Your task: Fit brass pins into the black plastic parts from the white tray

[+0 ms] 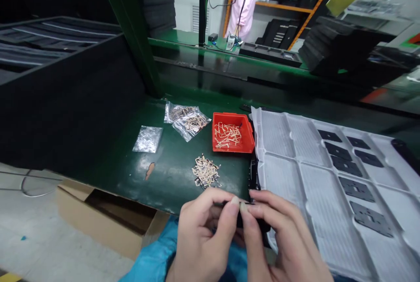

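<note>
My left hand (210, 234) and my right hand (278, 234) meet at the bottom centre, both closed on one dark flat part (262, 225). The two thumbs press side by side on its near face, and the fingers hide much of it. Just beyond my left hand lies a loose pile of small pale pieces (206, 171) on the green table (177, 172). Behind the pile stands a red bin (232, 146) with thin pale strips inside. To my right a grey-white compartment tray (285, 177) holds several flat black parts (357, 189).
Plastic bags of small pieces (193, 123) and a clear bag (147, 139) lie left of the bin. An open cardboard box (101, 225) sits below the table edge. A green post (131, 28) rises at left. Across the bench stands a person in pink (241, 12).
</note>
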A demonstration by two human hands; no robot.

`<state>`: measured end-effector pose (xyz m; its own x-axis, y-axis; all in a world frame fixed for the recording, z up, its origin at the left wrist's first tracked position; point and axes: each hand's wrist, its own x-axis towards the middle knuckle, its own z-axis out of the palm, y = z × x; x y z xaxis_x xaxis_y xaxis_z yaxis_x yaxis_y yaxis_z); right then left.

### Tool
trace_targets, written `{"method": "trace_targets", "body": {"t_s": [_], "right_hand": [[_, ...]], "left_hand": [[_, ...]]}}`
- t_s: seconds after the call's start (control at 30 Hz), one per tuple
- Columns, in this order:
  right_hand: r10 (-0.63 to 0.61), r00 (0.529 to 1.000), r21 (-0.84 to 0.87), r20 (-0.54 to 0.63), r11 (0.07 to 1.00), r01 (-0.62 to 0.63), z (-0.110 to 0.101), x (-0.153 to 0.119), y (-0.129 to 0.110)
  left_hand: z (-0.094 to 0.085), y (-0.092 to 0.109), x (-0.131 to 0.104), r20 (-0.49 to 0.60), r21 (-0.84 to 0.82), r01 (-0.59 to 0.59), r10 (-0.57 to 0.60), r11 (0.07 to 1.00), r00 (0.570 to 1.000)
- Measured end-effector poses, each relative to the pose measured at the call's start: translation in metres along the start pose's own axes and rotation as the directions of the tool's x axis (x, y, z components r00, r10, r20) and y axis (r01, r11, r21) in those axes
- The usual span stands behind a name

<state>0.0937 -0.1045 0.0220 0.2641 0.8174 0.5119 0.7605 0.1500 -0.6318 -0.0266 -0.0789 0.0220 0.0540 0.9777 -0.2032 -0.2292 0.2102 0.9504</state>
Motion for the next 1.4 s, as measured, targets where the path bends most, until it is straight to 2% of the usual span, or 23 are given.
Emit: {"method": "trace_targets", "body": {"t_s": [0.07, 0.17, 0.23, 0.33, 0.4, 0.47, 0.5, 0.6, 0.67, 0.73, 0.77, 0.83, 0.87, 0.9, 0.93, 1.0, 1.07, 1.1, 1.17, 1.23, 1.3, 1.4], "right_hand": [[0.035, 0.999, 0.116, -0.036, 0.993, -0.031, -0.001, -0.003, 0.004], [0.253, 0.966, 0.374, -0.062, 0.903, -0.212, -0.001, -0.006, 0.009], [0.368, 0.929, 0.452, -0.04, 0.836, -0.312, 0.004, -0.007, 0.005], [0.437, 0.898, 0.476, 0.056, 0.779, -0.409, 0.018, -0.008, -0.007], [0.51, 0.855, 0.493, 0.094, 0.722, -0.485, 0.025, -0.007, -0.013], [0.568, 0.818, 0.531, 0.087, 0.668, -0.521, 0.028, -0.006, -0.012], [0.568, 0.818, 0.558, 0.086, 0.653, -0.512, 0.027, -0.006, -0.009], [0.526, 0.849, 0.592, 0.049, 0.67, -0.449, 0.021, -0.009, -0.001], [0.449, 0.893, 0.531, -0.041, 0.767, -0.361, 0.016, -0.013, 0.003], [0.287, 0.951, 0.399, -0.117, 0.89, -0.22, 0.011, -0.015, 0.005], [0.183, 0.976, 0.337, -0.12, 0.932, -0.133, 0.009, -0.015, 0.007], [0.037, 0.995, 0.259, -0.089, 0.966, -0.013, 0.005, -0.013, 0.012], [-0.004, 0.997, 0.248, -0.073, 0.969, 0.022, 0.003, -0.011, 0.016], [-0.035, 0.998, 0.258, -0.061, 0.965, 0.05, 0.0, -0.01, 0.02], [-0.06, 0.997, 0.286, -0.05, 0.955, 0.072, -0.001, -0.008, 0.023], [-0.089, 0.995, 0.368, -0.035, 0.925, 0.096, -0.003, -0.006, 0.027], [-0.091, 0.991, 0.439, -0.095, 0.89, 0.124, -0.002, -0.006, 0.027], [-0.094, 0.984, 0.459, -0.15, 0.875, 0.154, -0.001, -0.007, 0.026], [-0.125, 0.957, 0.471, -0.261, 0.849, 0.239, 0.003, -0.01, 0.024], [-0.16, 0.933, 0.465, -0.322, 0.832, 0.303, 0.005, -0.014, 0.024], [-0.176, 0.924, 0.443, -0.339, 0.836, 0.322, 0.003, -0.017, 0.028], [-0.265, 0.91, 0.344, -0.318, 0.862, 0.371, -0.008, -0.018, 0.035]], "left_hand": [[0.0, 0.004, 0.003, -0.071, 0.005, 0.0, 0.0, 1.0, 0.997], [-0.001, 0.01, 0.007, -0.166, -0.027, 0.014, -0.019, 1.0, 0.986], [0.0, 0.011, 0.008, -0.153, -0.036, 0.015, -0.02, 0.999, 0.988], [0.003, 0.009, 0.005, -0.113, -0.006, -0.006, 0.006, 1.0, 0.994], [0.004, 0.007, 0.003, -0.109, 0.005, -0.013, 0.014, 1.0, 0.994], [0.005, 0.008, 0.001, -0.108, -0.009, 0.003, -0.004, 1.0, 0.994], [0.005, 0.009, 0.001, -0.104, -0.022, 0.016, -0.018, 1.0, 0.994], [0.005, 0.013, 0.001, -0.081, -0.059, 0.041, -0.046, 0.997, 0.996], [0.006, 0.013, -0.001, -0.079, -0.067, 0.049, -0.054, 0.997, 0.995], [0.007, 0.011, -0.004, -0.09, -0.056, 0.042, -0.047, 0.998, 0.995], [0.007, 0.009, -0.007, -0.093, -0.042, 0.029, -0.033, 0.999, 0.995], [0.004, 0.004, -0.01, -0.078, 0.021, -0.048, 0.049, 0.999, 0.996], [0.001, 0.001, -0.012, -0.056, 0.077, -0.127, 0.131, 0.989, 0.99], [-0.003, -0.002, -0.012, -0.016, 0.148, -0.241, 0.245, 0.959, 0.969], [-0.008, -0.005, -0.012, 0.043, 0.217, -0.378, 0.378, 0.9, 0.925], [-0.018, -0.007, -0.011, 0.194, 0.298, -0.631, 0.602, 0.716, 0.775], [-0.025, -0.004, -0.009, 0.326, 0.305, -0.765, 0.693, 0.567, 0.643], [-0.028, 0.0, -0.009, 0.375, 0.301, -0.792, 0.698, 0.532, 0.611], [-0.03, 0.01, -0.009, 0.451, 0.314, -0.804, 0.666, 0.505, 0.594], [-0.031, 0.019, -0.01, 0.482, 0.333, -0.793, 0.631, 0.509, 0.608], [-0.031, 0.026, -0.011, 0.5, 0.335, -0.795, 0.62, 0.506, 0.605], [-0.034, 0.031, -0.012, 0.539, 0.327, -0.835, 0.639, 0.442, 0.549]]}}
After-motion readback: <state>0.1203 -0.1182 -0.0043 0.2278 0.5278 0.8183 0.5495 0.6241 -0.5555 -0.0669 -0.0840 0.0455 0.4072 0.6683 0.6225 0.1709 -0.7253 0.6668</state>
